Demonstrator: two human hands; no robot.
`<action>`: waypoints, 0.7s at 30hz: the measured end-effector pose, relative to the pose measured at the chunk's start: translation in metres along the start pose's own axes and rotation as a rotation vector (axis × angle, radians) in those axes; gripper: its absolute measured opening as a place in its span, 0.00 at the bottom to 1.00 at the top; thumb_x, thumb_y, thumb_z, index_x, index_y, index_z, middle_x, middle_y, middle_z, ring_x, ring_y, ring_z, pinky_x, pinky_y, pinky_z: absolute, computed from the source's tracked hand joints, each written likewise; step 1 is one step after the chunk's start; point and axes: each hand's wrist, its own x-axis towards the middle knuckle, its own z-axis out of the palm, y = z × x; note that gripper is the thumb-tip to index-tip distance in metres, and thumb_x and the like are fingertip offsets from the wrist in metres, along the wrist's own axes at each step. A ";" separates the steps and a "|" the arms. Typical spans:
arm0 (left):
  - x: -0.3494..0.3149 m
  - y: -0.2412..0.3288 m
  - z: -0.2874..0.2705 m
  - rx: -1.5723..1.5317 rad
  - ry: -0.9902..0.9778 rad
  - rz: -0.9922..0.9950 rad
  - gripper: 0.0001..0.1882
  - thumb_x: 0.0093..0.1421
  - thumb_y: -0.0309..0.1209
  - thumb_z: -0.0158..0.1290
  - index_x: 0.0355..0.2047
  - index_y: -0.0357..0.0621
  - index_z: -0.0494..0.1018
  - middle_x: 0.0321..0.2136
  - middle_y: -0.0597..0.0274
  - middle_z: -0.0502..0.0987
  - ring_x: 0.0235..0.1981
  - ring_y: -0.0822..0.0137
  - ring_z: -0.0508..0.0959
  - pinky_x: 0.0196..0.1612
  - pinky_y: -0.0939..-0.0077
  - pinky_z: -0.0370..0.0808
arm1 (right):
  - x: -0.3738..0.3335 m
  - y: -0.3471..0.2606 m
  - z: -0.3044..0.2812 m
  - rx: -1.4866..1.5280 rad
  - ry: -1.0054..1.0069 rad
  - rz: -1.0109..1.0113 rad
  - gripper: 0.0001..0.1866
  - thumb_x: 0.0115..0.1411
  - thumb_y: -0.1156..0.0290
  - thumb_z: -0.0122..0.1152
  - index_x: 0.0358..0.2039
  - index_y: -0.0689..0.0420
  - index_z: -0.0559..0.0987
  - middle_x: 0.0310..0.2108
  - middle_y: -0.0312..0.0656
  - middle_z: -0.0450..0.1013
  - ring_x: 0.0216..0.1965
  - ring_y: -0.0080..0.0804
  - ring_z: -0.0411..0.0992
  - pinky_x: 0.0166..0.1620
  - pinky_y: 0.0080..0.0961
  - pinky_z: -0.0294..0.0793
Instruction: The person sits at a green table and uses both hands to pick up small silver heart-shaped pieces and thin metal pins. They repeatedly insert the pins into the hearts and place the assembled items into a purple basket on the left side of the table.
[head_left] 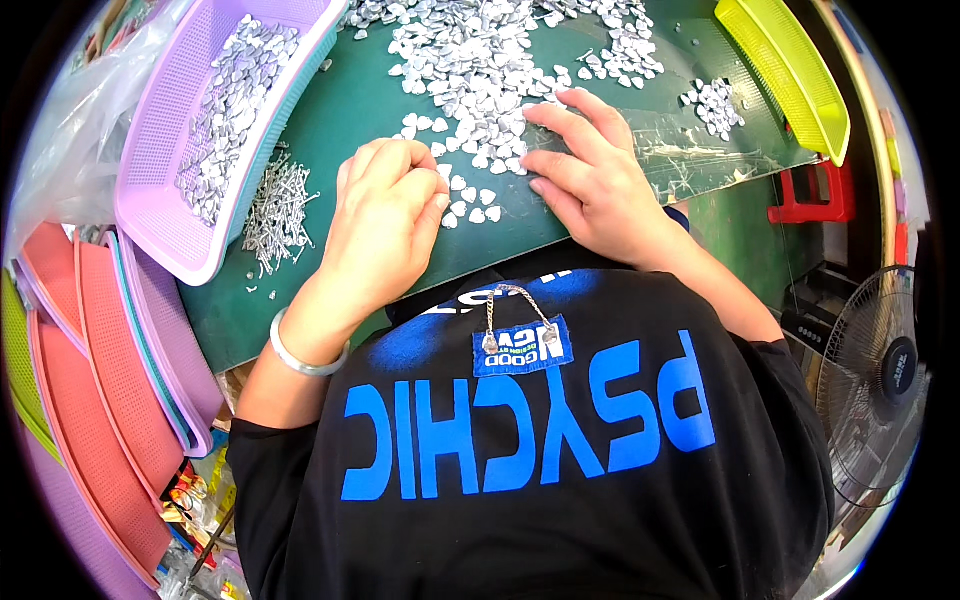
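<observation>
Clock face laid over the view, 12 at the far side. Looks to me like the step here is picking through little silver heart-shaped pieces (480, 75) by hand: the main heap runs from the top edge down toward 12, with a few loose hearts (458, 184) on the near side, between the hands.

Right hand (600, 175), around 1 o'clock, is open, fingers spread, fingertips right at the heap's edge. Left hand (388, 205), between 10 and 11, is curled with the thumb up against the index finger; can't tell if there's anything in that pinch. My guess, the next move calls for a light fingertip grip, since the pieces are thin and overlap, so it'd be easy to drag neighbours along.

Worktop (345, 110) is dark green, with a scuffed, shiny patch (690, 155) near 2. Lavender basket (150, 190) at 10 has more hearts in it, and just beside it there's a pile of headed metal pins (280, 215). Small heart pile (715, 108) between 1 and 2, lime-green basket (785, 65) just past it.

Room's pretty packed: stacked coral and purple baskets (115, 375) near 8 to 9, clear plastic bag (75, 140) toward 10, red plastic stool (830, 190) between 2 and 3, black fan (890, 370) just past 3.
</observation>
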 end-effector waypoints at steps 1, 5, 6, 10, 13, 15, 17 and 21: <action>0.000 0.001 0.000 0.006 0.009 -0.003 0.06 0.50 0.22 0.59 0.30 0.41 0.76 0.36 0.59 0.73 0.42 0.56 0.72 0.48 0.63 0.66 | 0.000 0.000 0.000 -0.001 -0.002 -0.009 0.10 0.49 0.74 0.67 0.35 0.57 0.81 0.54 0.42 0.68 0.61 0.51 0.58 0.60 0.48 0.60; 0.002 0.004 -0.001 0.018 0.053 -0.053 0.09 0.51 0.19 0.57 0.34 0.41 0.76 0.38 0.58 0.74 0.43 0.55 0.72 0.49 0.61 0.67 | 0.002 0.001 -0.002 0.017 -0.001 -0.024 0.10 0.48 0.73 0.67 0.33 0.57 0.81 0.54 0.42 0.68 0.60 0.51 0.59 0.60 0.49 0.59; 0.003 0.005 -0.001 0.017 0.067 -0.074 0.10 0.51 0.18 0.56 0.35 0.41 0.77 0.39 0.58 0.74 0.44 0.55 0.72 0.49 0.60 0.67 | 0.002 0.001 0.000 0.027 0.005 -0.018 0.10 0.48 0.73 0.68 0.33 0.57 0.81 0.54 0.43 0.68 0.60 0.51 0.59 0.60 0.49 0.59; 0.008 0.009 0.001 0.073 -0.041 0.110 0.17 0.50 0.17 0.53 0.41 0.43 0.78 0.46 0.58 0.76 0.51 0.52 0.72 0.54 0.59 0.66 | 0.004 -0.001 0.005 0.024 0.032 0.004 0.10 0.48 0.74 0.68 0.33 0.57 0.81 0.54 0.43 0.68 0.60 0.51 0.59 0.59 0.50 0.59; 0.006 0.010 0.005 0.089 -0.098 0.156 0.16 0.49 0.17 0.52 0.38 0.43 0.79 0.46 0.60 0.76 0.51 0.52 0.72 0.54 0.57 0.65 | 0.004 -0.002 0.005 0.010 0.013 -0.026 0.11 0.48 0.74 0.68 0.34 0.57 0.81 0.54 0.42 0.68 0.60 0.51 0.59 0.59 0.49 0.59; 0.006 0.009 0.003 0.068 -0.065 0.148 0.14 0.46 0.17 0.53 0.33 0.42 0.79 0.43 0.58 0.77 0.50 0.53 0.72 0.54 0.58 0.65 | 0.004 -0.004 0.003 0.014 0.000 -0.044 0.11 0.48 0.74 0.68 0.34 0.57 0.81 0.54 0.42 0.68 0.60 0.50 0.59 0.59 0.49 0.59; 0.007 0.007 -0.001 0.050 -0.051 0.146 0.12 0.45 0.17 0.53 0.31 0.42 0.78 0.42 0.58 0.77 0.50 0.53 0.73 0.53 0.58 0.65 | 0.004 -0.004 0.003 0.020 0.000 -0.034 0.11 0.48 0.73 0.68 0.34 0.57 0.81 0.54 0.42 0.68 0.60 0.50 0.59 0.59 0.49 0.59; 0.012 0.009 0.004 0.041 0.057 0.116 0.10 0.46 0.18 0.55 0.30 0.42 0.78 0.34 0.60 0.75 0.42 0.56 0.73 0.47 0.62 0.66 | 0.004 -0.002 0.004 0.043 0.020 -0.003 0.09 0.49 0.73 0.67 0.33 0.57 0.81 0.54 0.42 0.68 0.60 0.50 0.59 0.60 0.49 0.59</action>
